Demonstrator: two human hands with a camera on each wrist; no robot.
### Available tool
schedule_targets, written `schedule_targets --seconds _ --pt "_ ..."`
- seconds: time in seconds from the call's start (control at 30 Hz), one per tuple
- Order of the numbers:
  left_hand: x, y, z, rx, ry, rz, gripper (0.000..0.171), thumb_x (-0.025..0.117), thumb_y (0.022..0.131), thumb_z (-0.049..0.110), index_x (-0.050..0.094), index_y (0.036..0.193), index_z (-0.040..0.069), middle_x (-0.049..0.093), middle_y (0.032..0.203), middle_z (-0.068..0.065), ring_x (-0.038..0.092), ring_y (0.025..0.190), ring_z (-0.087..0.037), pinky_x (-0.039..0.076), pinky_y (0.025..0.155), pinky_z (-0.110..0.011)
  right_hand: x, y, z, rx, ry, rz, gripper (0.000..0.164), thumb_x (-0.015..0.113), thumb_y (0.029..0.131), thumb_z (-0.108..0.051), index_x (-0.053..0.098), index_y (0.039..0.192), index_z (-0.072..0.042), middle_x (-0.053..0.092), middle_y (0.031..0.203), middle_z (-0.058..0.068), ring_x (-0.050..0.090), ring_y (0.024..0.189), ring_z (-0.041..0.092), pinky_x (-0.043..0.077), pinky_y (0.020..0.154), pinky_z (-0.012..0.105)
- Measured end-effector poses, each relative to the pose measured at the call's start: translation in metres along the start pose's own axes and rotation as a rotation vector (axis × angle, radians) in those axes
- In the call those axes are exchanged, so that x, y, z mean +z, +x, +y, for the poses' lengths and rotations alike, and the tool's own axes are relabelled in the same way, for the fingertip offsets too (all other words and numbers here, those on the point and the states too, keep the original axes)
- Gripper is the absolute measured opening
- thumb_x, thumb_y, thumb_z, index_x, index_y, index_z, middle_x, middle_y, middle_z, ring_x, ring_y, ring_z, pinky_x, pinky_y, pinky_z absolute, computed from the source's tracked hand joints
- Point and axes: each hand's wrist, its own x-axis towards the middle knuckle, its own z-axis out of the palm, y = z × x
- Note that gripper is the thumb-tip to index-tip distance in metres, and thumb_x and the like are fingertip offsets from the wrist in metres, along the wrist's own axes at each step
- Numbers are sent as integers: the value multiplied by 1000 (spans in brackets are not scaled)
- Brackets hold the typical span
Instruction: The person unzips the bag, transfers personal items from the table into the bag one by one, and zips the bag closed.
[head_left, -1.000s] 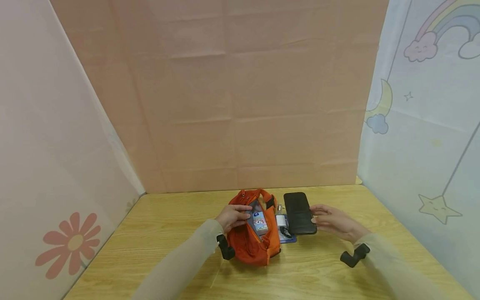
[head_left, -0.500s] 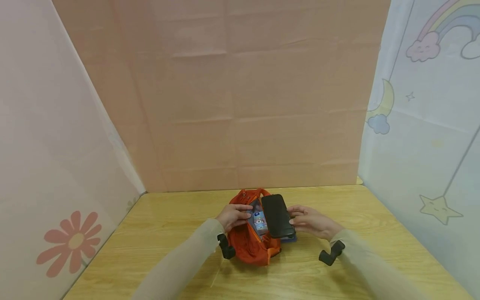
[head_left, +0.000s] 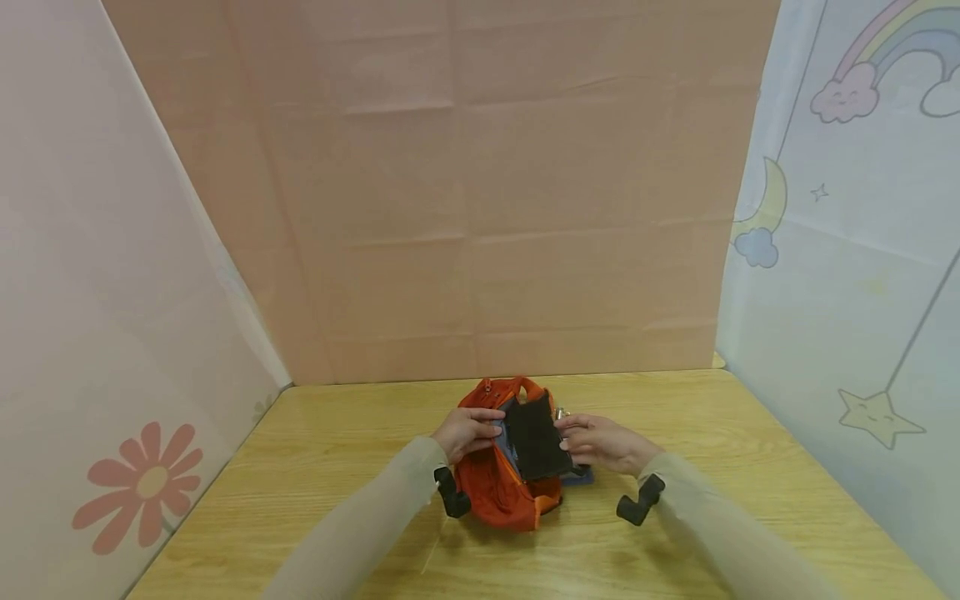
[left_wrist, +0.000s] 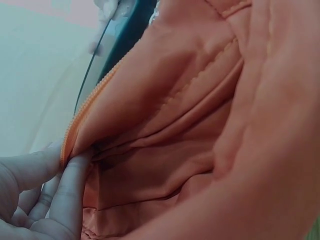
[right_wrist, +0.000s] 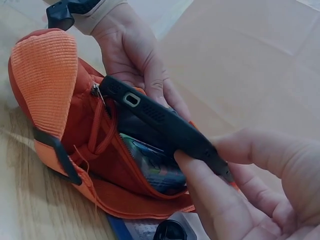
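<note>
Right hand (head_left: 600, 442) pinched a black phone (head_left: 537, 437) at the mouth of an orange bag (head_left: 495, 500).
I saw thumb and fingers on opposite faces of the phone, which tilted over the opening at lower centre of the head view; left of it, the left hand (head_left: 467, 433) pinched the zip edge (left_wrist: 90, 110). A shiny packet (right_wrist: 155, 167) lay inside the bag, on the wooden table (head_left: 360, 467).

Red-orange bag (head_left: 491, 496), black device (head_left: 537, 442), yellow wood-grain table (head_left: 337, 442), beige sleeve (head_left: 352, 525), pink-petalled flower (head_left: 152, 483)
</note>
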Motion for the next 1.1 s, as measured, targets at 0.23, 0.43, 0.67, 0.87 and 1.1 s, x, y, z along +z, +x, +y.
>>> schedule_targets --seconds 0.23,0.43,0.67,0.87,1.1 --pt "0 -1 0 -9 3 -5 38 62 91 -3 62 128 0 62 125 -15 64 86 -10 57 80 -30 3 8 -2 37 -22 5 55 56 94 -5 33 143 7 14 154 34 56 116 18 49 98 34" --pt "-1 -1 0 -2 13 -3 37 61 91 -3 62 128 0 63 123 -14 65 87 -10 57 80 -31 5 14 -3 45 -14 16 53 55 95 -3 33 142 7 19 152 32 58 107 13 51 94 32" --pt "-2 -2 2 11 21 -5 38 61 91 -3 61 129 0 64 123 -15 65 85 -9 57 82 -32 9 19 -7 41 -39 38 59 58 94 -6 30 144 8 21 151 32 57 111 16 51 93 32" --pt "-1 -2 2 9 28 -3 38 61 91 -4 61 129 -1 63 124 -16 65 85 -9 56 83 -34 13 20 -9 34 -53 52 60 59 92 -6 31 143 9 21 151 33 57 110 19 52 92 33" --pt "2 -2 4 3 47 4 38 62 90 -4 62 128 0 63 125 -16 65 86 -11 57 81 -33 20 23 -6 13 -54 59 54 58 92 -3 36 138 10 41 134 27 61 96 15 53 85 32"
